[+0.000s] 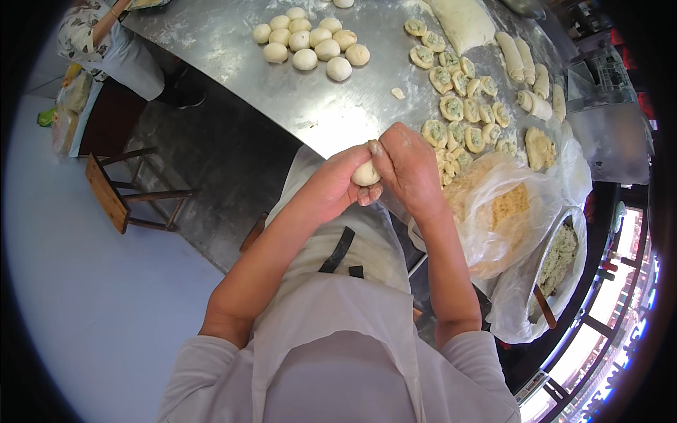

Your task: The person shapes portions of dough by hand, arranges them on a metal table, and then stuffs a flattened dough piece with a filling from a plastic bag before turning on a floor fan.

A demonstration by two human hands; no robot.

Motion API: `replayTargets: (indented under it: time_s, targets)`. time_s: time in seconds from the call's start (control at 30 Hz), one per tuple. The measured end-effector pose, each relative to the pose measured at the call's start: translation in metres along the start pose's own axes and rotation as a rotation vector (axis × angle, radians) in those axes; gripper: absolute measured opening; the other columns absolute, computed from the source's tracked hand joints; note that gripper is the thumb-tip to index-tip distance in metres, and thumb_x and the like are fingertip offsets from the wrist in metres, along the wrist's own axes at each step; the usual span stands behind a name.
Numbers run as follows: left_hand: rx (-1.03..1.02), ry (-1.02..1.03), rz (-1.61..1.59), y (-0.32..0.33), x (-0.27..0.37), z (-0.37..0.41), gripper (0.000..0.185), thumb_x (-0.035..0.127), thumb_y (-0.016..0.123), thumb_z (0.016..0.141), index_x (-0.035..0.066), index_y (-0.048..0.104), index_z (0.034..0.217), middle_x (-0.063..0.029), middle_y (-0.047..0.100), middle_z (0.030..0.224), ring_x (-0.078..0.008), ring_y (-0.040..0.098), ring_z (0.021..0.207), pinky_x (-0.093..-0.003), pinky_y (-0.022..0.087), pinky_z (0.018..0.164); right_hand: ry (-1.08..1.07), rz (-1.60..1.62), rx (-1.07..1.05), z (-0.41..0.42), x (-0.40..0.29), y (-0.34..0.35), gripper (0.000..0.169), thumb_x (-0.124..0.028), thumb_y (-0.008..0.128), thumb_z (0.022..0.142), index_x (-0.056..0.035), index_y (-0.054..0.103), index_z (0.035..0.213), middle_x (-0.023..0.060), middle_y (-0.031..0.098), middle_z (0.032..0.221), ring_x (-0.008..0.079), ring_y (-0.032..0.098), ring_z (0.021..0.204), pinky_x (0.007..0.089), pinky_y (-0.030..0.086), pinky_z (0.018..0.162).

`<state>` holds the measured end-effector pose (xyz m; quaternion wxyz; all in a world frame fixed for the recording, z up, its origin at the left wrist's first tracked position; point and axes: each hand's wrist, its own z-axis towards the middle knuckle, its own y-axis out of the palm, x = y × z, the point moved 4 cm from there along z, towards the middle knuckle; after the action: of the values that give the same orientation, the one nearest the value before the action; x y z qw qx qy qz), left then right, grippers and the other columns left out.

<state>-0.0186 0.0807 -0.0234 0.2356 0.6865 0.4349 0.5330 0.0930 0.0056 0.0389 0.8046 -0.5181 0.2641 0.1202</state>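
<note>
A smooth round dough ball sits in my left hand, whose fingers curl under it. My right hand pinches the top of the same ball, thumb and fingertips together against my left thumb. Both hands are floury and are held over the near edge of the steel worktable. Beyond them on the left stands a group of finished-looking round dough balls. To the right lie several small dough pieces topped with green-flecked filling. One small dough scrap lies between the two groups.
A clear bag of yellowish crumbly filling is right of my right forearm, beside a plastic-lined container of greenish filling with a wooden handle. Dough rolls and a dough slab lie farther back. Left are a stool and another person.
</note>
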Motion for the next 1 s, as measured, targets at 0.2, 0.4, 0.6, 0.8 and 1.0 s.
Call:
replayTargets:
  time_s: [0.2, 0.4, 0.6, 0.8, 1.0]
  targets:
    - [-0.020, -0.040, 0.180, -0.012, 0.012, -0.005, 0.036, 0.036, 0.047, 0.114, 0.004, 0.063, 0.110, -0.0079, 0.067, 0.093, -0.0155, 0.059, 0.072, -0.0283, 0.045, 0.059, 0.488, -0.051, 0.025, 0.004, 0.033, 0.027, 0.016, -0.018, 0.067, 0.101, -0.0038, 0.062, 0.095, 0.0179, 0.069, 0.093, 0.0424, 0.067, 0.087, 0.0494, 0.052, 0.071]
    - [0.096, 0.045, -0.324, -0.031, 0.011, -0.006, 0.031, 0.030, 0.049, 0.115, 0.004, 0.062, 0.124, -0.0124, 0.066, 0.121, -0.0218, 0.064, 0.107, -0.0354, 0.056, 0.090, 0.383, -0.117, 0.212, -0.007, 0.052, 0.014, 0.024, -0.013, 0.066, 0.100, -0.0063, 0.071, 0.122, 0.0200, 0.070, 0.099, 0.0404, 0.069, 0.089, 0.0481, 0.054, 0.075]
    - [0.575, 0.728, 1.099, -0.015, 0.044, -0.003, 0.037, 0.013, 0.064, 0.101, -0.002, 0.059, 0.134, -0.0181, 0.060, 0.134, -0.0349, 0.057, 0.127, -0.0480, 0.047, 0.110, 0.522, 0.067, 0.270, -0.018, 0.050, -0.001, 0.032, -0.008, 0.070, 0.096, -0.0042, 0.071, 0.129, 0.0161, 0.070, 0.096, 0.0323, 0.067, 0.081, 0.0409, 0.055, 0.076]
    - [0.513, 0.859, 1.367, -0.010, 0.035, 0.009, 0.040, 0.010, 0.065, 0.099, 0.001, 0.063, 0.138, -0.0189, 0.065, 0.126, -0.0370, 0.059, 0.126, -0.0496, 0.038, 0.120, 0.448, 0.300, 0.053, -0.017, 0.051, 0.020, 0.038, -0.008, 0.074, 0.094, -0.0024, 0.069, 0.131, 0.0161, 0.070, 0.099, 0.0277, 0.066, 0.082, 0.0371, 0.055, 0.080]
    - [0.867, 1.012, 1.073, -0.078, 0.089, -0.029, 0.021, 0.003, 0.057, 0.105, 0.000, 0.070, 0.122, -0.0089, 0.071, 0.121, -0.0176, 0.065, 0.111, -0.0308, 0.051, 0.098, 0.321, 0.186, -0.104, 0.003, 0.021, 0.033, 0.068, -0.017, 0.084, 0.086, -0.0002, 0.055, 0.145, 0.0226, 0.062, 0.129, 0.0377, 0.065, 0.105, 0.0449, 0.055, 0.090]
